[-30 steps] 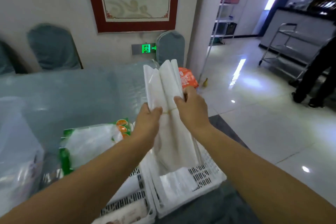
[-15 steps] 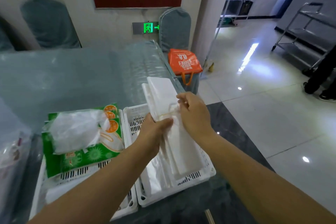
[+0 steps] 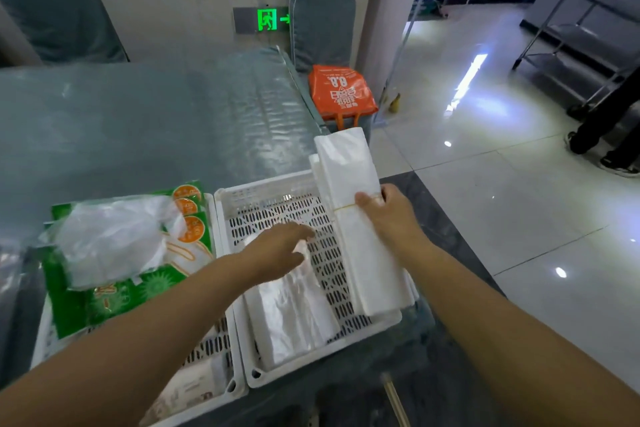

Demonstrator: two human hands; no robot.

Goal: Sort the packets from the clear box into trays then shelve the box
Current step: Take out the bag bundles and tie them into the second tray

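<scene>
Two white slotted trays stand side by side at the table's near edge. My right hand [image 3: 388,215] grips a long white bundle of bags [image 3: 360,218] bound with a rubber band, lying along the right side of the right tray [image 3: 277,204]. My left hand [image 3: 280,250] reaches into that tray with fingers apart, touching a clear plastic packet [image 3: 294,308] lying there. The left tray [image 3: 214,347] holds green and orange packets [image 3: 138,284] with a clear bag [image 3: 110,239] on top. The clear box is partly visible at the far left edge [image 3: 8,274].
A grey table [image 3: 138,121] under plastic sheeting stretches ahead. An orange bag [image 3: 341,94] sits on a chair at the table's right end. Covered chairs line the wall. A metal trolley [image 3: 581,38] and a person's legs [image 3: 609,121] stand on the glossy floor, right.
Both hands lowered the banded bundle from upright into the right tray. My left hand let go of it and moved left onto the clear packet.
</scene>
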